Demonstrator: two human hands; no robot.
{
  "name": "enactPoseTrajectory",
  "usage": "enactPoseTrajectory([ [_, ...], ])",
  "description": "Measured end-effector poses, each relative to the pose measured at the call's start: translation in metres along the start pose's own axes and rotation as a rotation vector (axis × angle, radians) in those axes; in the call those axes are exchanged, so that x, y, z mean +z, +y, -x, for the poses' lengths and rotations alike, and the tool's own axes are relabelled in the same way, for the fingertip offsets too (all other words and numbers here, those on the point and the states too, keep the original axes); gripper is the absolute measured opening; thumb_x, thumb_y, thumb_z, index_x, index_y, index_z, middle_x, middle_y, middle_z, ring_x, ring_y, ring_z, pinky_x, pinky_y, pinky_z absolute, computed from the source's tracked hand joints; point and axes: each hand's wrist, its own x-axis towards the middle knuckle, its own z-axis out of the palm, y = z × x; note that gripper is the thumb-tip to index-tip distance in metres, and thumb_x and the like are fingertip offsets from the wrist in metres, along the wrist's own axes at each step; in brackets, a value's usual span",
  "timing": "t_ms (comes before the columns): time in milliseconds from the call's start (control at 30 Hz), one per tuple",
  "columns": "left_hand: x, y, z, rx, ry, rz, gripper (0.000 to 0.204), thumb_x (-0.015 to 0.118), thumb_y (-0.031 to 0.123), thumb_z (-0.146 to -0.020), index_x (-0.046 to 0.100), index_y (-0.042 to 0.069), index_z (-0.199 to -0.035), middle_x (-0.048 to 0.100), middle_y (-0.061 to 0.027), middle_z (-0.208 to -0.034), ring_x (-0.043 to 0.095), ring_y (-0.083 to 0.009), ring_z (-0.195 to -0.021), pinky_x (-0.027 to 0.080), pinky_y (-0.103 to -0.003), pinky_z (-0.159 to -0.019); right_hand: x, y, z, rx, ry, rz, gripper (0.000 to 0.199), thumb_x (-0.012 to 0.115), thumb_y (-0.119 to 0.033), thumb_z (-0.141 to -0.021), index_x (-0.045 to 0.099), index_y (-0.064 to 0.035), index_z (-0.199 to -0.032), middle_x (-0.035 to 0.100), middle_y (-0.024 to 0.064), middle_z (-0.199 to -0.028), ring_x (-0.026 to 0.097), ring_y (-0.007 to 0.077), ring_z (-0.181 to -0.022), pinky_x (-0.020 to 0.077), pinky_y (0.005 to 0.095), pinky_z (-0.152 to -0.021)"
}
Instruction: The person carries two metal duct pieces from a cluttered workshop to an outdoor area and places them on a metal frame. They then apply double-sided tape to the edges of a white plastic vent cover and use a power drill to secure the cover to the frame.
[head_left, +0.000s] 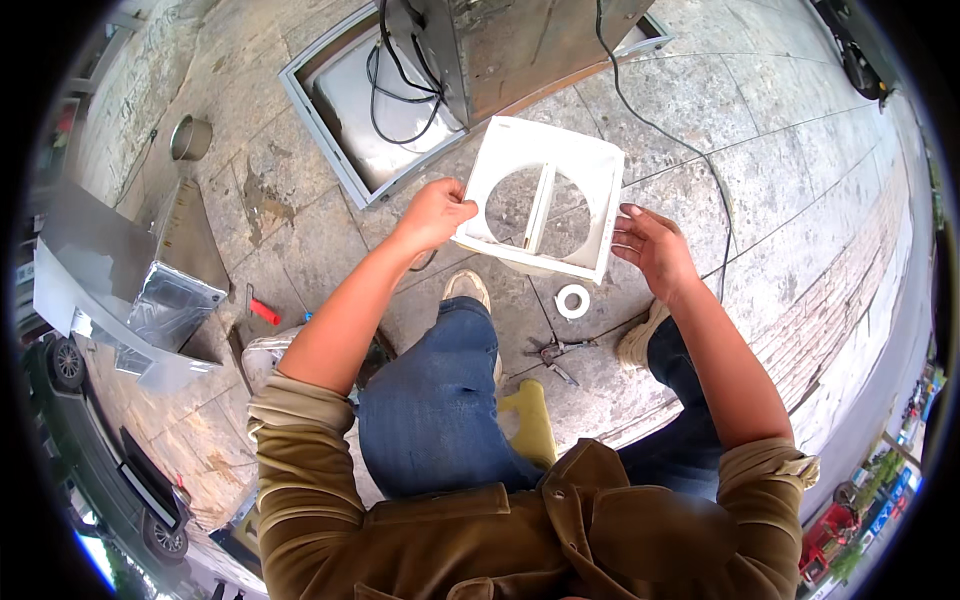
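Note:
A white square housing (503, 150) with a large round opening and a bar across it is held up in front of me, above the pavement. My left hand (437, 215) is closed on its left edge, thumb on top. At the right edge, my right hand (655, 252) has its fingers apart, the tips beside or lightly touching the rim. Below the housing, a white roll of tape (561, 302) lies on the ground. Pliers and other small metal tools (560, 354) lie between my feet.
Ahead stands a metal cabinet (520, 50) beside a shallow grey metal tray (345, 165) with a coiled black cable (408, 98). Another black cable (690, 148) runs along the right. At left are a red-handled tool (264, 311), sheet-metal pieces (185, 290) and a metal pot (190, 138). A yellow stool (535, 425) is below me.

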Motion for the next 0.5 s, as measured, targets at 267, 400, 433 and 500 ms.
enactPoseTrajectory([
  [267, 0.001, 0.156, 0.112, 0.224, 0.067, 0.198, 0.014, 0.061, 0.008, -0.081, 0.059, -0.003, -0.089, 0.061, -0.0064, -0.078, 0.057, -0.0115, -0.071, 0.045, -0.026, -0.062, -0.026, -0.016, 0.121, -0.179, 0.013, -0.155, 0.049, 0.055, -0.029, -0.089, 0.042, 0.0024, -0.125, 0.055, 0.0169, -0.118, 0.053, 0.0274, -0.111, 0.0432, 0.0409, -0.089],
  [400, 0.037, 0.181, 0.132, 0.26, 0.048, 0.258, 0.015, 0.061, 0.01, -0.081, 0.058, -0.003, -0.089, 0.061, -0.0061, -0.078, 0.057, -0.0114, -0.071, 0.045, -0.025, -0.062, -0.015, -0.023, 0.135, -0.284, -0.101, -0.397, 0.042, 0.045, -0.029, -0.094, 0.041, 0.0022, -0.122, 0.054, 0.0201, -0.119, 0.053, 0.0324, -0.112, 0.0427, 0.0441, -0.094],
  [433, 0.049, 0.19, 0.141, 0.253, 0.041, 0.328, 0.016, 0.062, 0.01, -0.08, 0.058, -0.002, -0.089, 0.061, -0.006, -0.077, 0.057, -0.0116, -0.069, 0.045, -0.025, -0.061, -0.014, -0.03, 0.134, -0.313, -0.084, -0.438, 0.041, 0.044, -0.028, -0.095, 0.042, 0.0023, -0.121, 0.054, 0.0208, -0.119, 0.053, 0.0329, -0.112, 0.0428, 0.0442, -0.094],
  [500, 0.066, 0.193, 0.141, 0.186, 0.018, 0.4, 0.025, 0.062, 0.021, -0.085, 0.058, -0.002, -0.096, 0.062, -0.0083, -0.086, 0.059, -0.013, -0.077, 0.046, -0.027, -0.065, -0.024, -0.045, 0.123, -0.442, -0.067, -0.569, 0.036, 0.049, -0.022, -0.092, 0.045, 0.0024, -0.118, 0.058, 0.0184, -0.11, 0.056, 0.0299, -0.106, 0.0446, 0.0422, -0.093],
])
